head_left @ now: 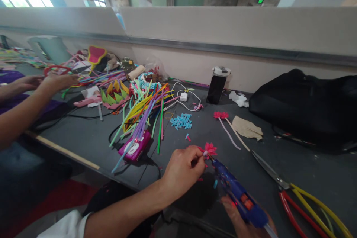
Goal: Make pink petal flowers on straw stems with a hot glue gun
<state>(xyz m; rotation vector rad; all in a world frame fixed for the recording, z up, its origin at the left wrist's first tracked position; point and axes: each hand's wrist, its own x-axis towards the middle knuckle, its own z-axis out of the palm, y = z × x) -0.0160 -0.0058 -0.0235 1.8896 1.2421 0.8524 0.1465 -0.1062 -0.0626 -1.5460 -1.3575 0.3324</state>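
The left hand (184, 163) pinches a pink flower (210, 149), which shows at two o'clock from this hand. The right hand (236, 217) is gripping a blue glue gun (231, 182); its nozzle (211, 157) is at the flower's base — whether they touch, I cannot tell. From the flower, two other blooms (221, 115) lie at about one o'clock on the tabletop (200, 128). The plastic bag (158, 72), at eleven o'clock, carries red writing — too small for reading.

Right hand (237, 218) partly hidden by glue gun (232, 182); black bag (309, 109) cut off at right.
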